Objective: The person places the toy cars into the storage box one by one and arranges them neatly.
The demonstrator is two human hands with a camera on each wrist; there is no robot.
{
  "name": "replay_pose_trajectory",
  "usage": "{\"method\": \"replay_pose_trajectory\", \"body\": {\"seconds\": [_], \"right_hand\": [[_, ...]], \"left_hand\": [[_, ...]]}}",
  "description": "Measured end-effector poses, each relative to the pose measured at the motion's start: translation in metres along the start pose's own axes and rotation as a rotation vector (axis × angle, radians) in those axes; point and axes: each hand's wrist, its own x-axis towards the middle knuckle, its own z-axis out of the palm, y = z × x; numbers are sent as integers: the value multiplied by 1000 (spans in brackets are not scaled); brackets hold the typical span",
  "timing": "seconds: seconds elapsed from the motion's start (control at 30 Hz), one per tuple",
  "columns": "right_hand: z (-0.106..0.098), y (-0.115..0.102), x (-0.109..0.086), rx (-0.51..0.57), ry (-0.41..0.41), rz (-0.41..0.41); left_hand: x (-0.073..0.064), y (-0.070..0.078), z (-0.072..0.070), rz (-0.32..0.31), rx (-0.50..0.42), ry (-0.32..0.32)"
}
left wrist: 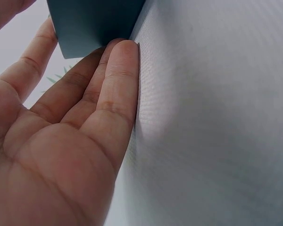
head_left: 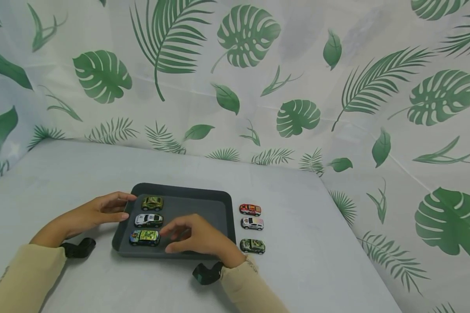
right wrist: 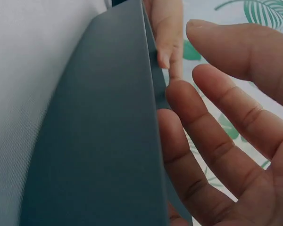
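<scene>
A dark grey tray (head_left: 197, 213) lies on the table with three toy cars in a column at its left side: a green camouflage car (head_left: 152, 203), a white and dark green car (head_left: 148, 220) and a yellow-green and blue car (head_left: 144, 237). My left hand (head_left: 105, 209) is at the tray's left edge; in the left wrist view its fairly straight fingers (left wrist: 120, 77) reach the tray wall (left wrist: 92, 26). Over the tray, beside the yellow-green and blue car, my right hand (head_left: 197, 234) hovers with loosely bent fingers. The right wrist view shows nothing between its fingers (right wrist: 198, 127).
Right of the tray, three more toy cars stand in a column on the white table: a red car (head_left: 250, 209), a white car (head_left: 252, 223) and a dark green camouflage car (head_left: 252, 246). Leaf-printed cloth (head_left: 258, 82) hangs behind and along the sides.
</scene>
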Motion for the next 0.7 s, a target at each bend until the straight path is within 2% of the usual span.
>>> {"method": "replay_pose_trajectory", "body": {"seconds": [0.2, 0.47, 0.7], "right_hand": [[-10, 6, -11, 6, 7, -17], [-23, 12, -26, -23, 72, -61], [-30, 17, -35, -47, 112, -61]], "left_hand": [[-1, 1, 0, -5, 7, 3], [1, 3, 1, -15, 10, -3], [0, 0, 0, -19, 20, -6]]}}
